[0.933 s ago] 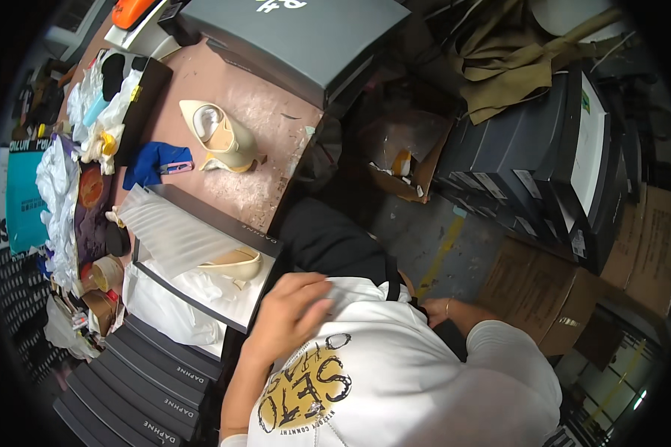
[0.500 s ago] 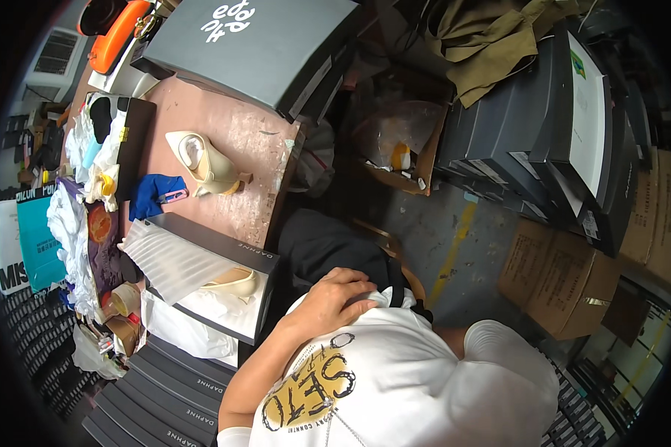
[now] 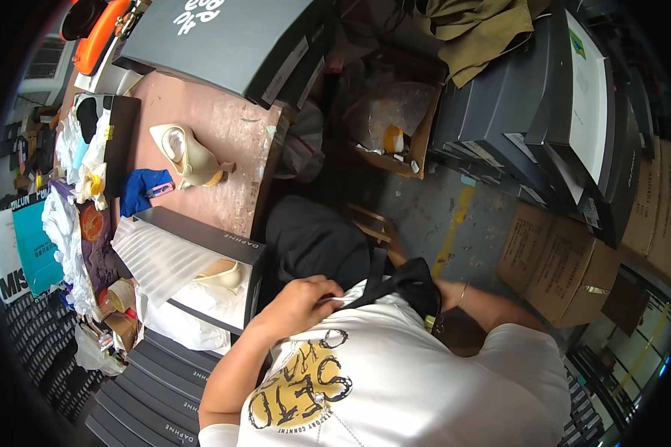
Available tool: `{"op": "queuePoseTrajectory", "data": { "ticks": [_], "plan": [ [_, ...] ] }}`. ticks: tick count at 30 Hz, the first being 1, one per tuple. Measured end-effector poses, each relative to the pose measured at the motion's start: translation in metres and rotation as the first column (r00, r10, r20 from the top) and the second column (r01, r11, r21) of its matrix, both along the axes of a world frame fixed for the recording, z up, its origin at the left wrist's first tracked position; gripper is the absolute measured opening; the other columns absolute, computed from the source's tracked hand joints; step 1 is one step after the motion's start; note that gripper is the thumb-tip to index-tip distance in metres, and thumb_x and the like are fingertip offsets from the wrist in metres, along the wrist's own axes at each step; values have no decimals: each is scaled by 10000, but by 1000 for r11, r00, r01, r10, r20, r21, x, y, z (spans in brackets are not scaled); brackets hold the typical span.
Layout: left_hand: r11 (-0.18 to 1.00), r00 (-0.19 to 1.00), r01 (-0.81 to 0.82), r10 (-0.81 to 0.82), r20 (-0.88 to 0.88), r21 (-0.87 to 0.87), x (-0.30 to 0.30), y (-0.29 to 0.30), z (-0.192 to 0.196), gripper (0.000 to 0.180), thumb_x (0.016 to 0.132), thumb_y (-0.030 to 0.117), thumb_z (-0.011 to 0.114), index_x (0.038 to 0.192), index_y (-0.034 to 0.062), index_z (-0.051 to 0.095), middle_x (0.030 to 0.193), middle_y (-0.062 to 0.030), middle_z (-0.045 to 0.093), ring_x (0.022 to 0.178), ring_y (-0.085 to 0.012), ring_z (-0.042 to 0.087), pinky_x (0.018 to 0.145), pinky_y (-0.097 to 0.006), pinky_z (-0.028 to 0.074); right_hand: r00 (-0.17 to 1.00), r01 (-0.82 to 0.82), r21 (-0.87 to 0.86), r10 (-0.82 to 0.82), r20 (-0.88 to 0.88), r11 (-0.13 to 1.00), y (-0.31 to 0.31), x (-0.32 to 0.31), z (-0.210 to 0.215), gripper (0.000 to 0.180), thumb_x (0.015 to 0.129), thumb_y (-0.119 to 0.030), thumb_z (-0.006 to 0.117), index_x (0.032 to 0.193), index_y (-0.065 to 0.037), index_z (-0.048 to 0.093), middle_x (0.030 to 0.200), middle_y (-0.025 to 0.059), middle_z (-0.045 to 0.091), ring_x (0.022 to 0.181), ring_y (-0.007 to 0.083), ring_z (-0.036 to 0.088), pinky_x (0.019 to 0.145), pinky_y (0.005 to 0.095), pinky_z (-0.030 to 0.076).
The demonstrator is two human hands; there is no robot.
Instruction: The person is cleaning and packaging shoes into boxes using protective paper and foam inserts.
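Note:
At my waist, my left hand [image 3: 304, 302] is closed, its curled fingers pinching the hem of the white T-shirt [image 3: 380, 343] I wear. On the other side my right hand [image 3: 449, 293] is at a bunched black cloth [image 3: 411, 290] with a strap running across my lap; its fingers are hidden behind the cloth. To the left, a beige pointed high-heeled shoe [image 3: 191, 158] lies on the worn pinkish table. Nearer me, an open dark shoebox [image 3: 227, 237] holds another beige shoe [image 3: 222, 274], partly under a translucent foam sheet [image 3: 156, 257].
A large dark box [image 3: 224, 45] stands at the table's far end. Stacked shoeboxes [image 3: 484, 119] and brown cartons [image 3: 559, 264] line the right. A carton of scraps [image 3: 395, 127] sits on the floor ahead. A blue cloth [image 3: 143, 192] lies beside the shoe. More shoeboxes [image 3: 149, 395] are at lower left.
My left hand has gone from lying flat on my waist to pinching the shirt hem. My right hand has come into view, and the black cloth is bunched up beside it. The view has shifted slightly.

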State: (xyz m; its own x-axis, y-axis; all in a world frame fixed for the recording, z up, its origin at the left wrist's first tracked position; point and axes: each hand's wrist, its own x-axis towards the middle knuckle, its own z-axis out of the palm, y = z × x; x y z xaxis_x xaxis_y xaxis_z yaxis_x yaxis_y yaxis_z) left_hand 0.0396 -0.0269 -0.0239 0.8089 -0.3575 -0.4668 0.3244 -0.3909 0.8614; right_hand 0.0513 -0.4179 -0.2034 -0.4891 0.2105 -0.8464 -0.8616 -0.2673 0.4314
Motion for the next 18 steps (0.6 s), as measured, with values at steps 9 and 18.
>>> {"op": "queuePoseTrajectory", "data": {
  "ticks": [9, 18],
  "plan": [
    [955, 912, -181, 73, 404, 235, 20, -10, 10, 441, 806, 260, 758, 1142, 1, 639, 1079, -160, 623, 1042, -316, 577, 897, -390, 459, 965, -236, 508, 263, 19, 829, 30, 75, 10, 734, 972, -628, 242, 1289, -45, 556, 1147, 181, 653, 962, 341, 656, 826, 480, 518],
    [945, 902, 180, -269, 337, 272, 40, -53, -11, 336, 804, 216, 729, 1083, 36, 684, 871, -114, 648, 817, -277, 634, 758, -374, 499, 946, -321, 522, 296, 133, 790, 30, 88, 32, 884, 874, -805, 225, 1227, -72, 571, 1007, 115, 666, 791, 215, 672, 631, 338, 554]
  ]
}}
